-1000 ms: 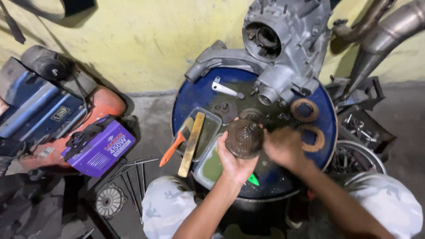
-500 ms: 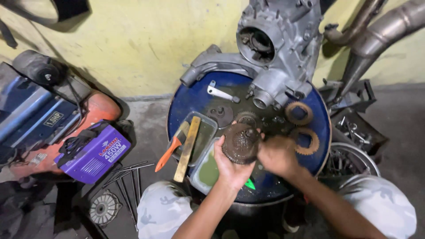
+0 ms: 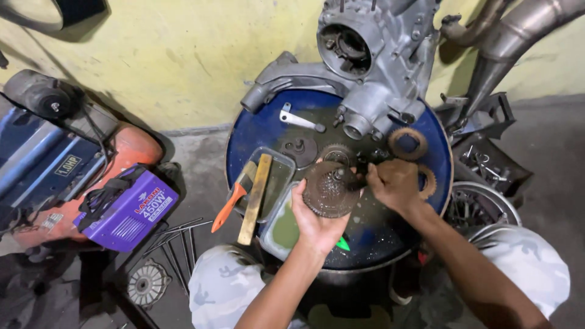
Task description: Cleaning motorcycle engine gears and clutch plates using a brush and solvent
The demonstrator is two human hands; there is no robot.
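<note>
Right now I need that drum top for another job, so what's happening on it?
A person is working over the blue drum top. The left hand cups a greasy round clutch assembly from below, and the right hand works at its centre. Two friction rings, an engine casing, a wrench and a tray with a brush sit around it.

A stained yellow wall point(image 3: 170, 67) meets a grey concrete floor point(image 3: 201, 164); a blue drum top point(image 3: 262, 131) serves as workbench.
</note>
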